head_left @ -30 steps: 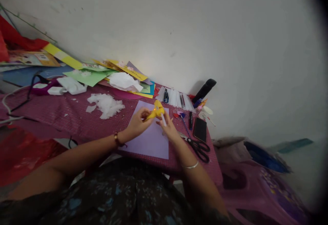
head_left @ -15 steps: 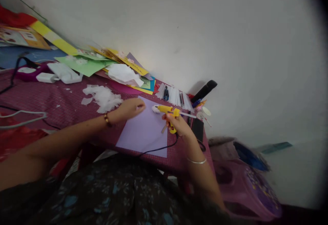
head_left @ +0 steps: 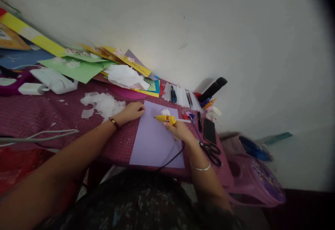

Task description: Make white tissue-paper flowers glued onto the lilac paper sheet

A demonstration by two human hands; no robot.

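A lavender sheet [head_left: 154, 142] lies on the red checked tablecloth, with a small white fluffy piece [head_left: 165, 112] near its top. Above the sheet, my right hand [head_left: 176, 129] grips a yellow glue gun [head_left: 166, 118], its nozzle pointing left and a clear stick out of its back. The gun's black cord crosses the sheet. My left hand [head_left: 134, 111] is at the sheet's upper left edge, fingers curled; whatever they may hold is hidden. White paper scraps [head_left: 101, 103] lie left of that hand.
Scissors [head_left: 210, 152], a phone [head_left: 209, 131] and a black marker [head_left: 200, 121] lie at the right. Clear sticks [head_left: 180, 98] sit behind the sheet. Coloured cards [head_left: 78, 67] and a white power strip [head_left: 54, 80] fill the back left. A pink stool [head_left: 251, 184] stands beside the table.
The view has shifted. The glue gun has moved off the white piece to just in front of it, its nozzle now over bare sheet. The scissors now show beside my right forearm.
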